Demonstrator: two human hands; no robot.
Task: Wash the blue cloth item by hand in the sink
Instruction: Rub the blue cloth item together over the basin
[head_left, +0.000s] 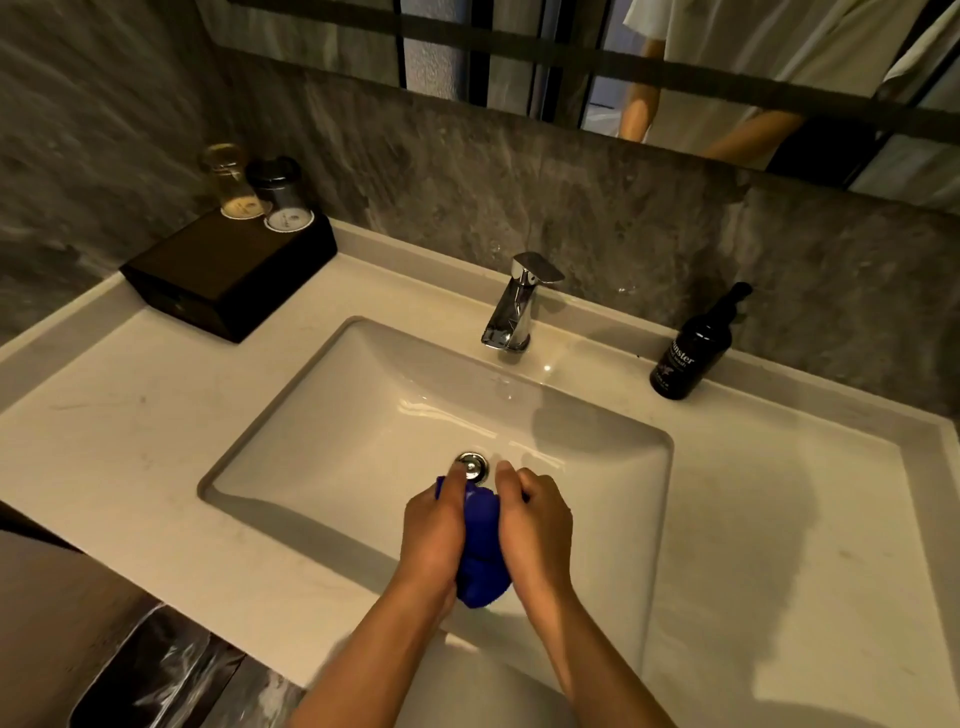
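Over the white sink (322, 431), near its front edge and just short of the drain (471, 464), both hands squeeze the bunched blue cloth (480, 551) between them: left hand (434, 530) and right hand (535, 519) each keep a closed grip on it.

Grey stone wall (623, 208), mirror (519, 52), pale countertop (779, 519)

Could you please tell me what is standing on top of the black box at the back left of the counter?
Two upturned glasses stand on the black box: a clear glass and a darker glass beside it, each on a round white coaster. What the box holds cannot be seen.
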